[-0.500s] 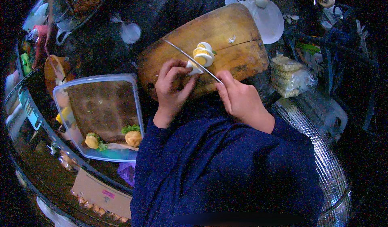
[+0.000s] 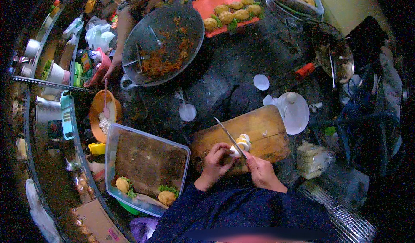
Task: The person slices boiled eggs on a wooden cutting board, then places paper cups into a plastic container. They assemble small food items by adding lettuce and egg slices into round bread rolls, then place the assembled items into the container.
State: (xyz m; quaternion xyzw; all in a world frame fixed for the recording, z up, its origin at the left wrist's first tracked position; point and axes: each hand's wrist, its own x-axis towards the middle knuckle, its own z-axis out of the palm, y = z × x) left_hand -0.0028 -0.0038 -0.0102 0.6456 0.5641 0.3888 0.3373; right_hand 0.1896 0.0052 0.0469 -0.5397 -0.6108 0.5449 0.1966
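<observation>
On a worn wooden cutting board [image 2: 266, 122] lies a boiled egg [image 2: 244, 141], its cut slices showing white rims and yellow yolk. My left hand [image 2: 215, 161] has its curled fingers round the near-left end piece of the egg. In my right hand [image 2: 262, 172] is a kitchen knife [image 2: 226, 131], gripped near the handle. Its blade slants across the board between the piece in my left fingers and the cut slices. My right fist hides the handle.
A clear plastic box [image 2: 189, 167] with filled buns [image 2: 123, 184] stands on the left. Farther off are a large pan [image 2: 196, 41] of orange-brown shreds and a red tray [image 2: 205, 5] of buns. A person's arm [image 2: 123, 37] reaches beside the pan. A white plate [image 2: 298, 117] adjoins the board.
The view has tilted up, bringing the pan, red tray and another person's arm into sight. My hands stay at the egg, with the knife at nearly the same place on it.
</observation>
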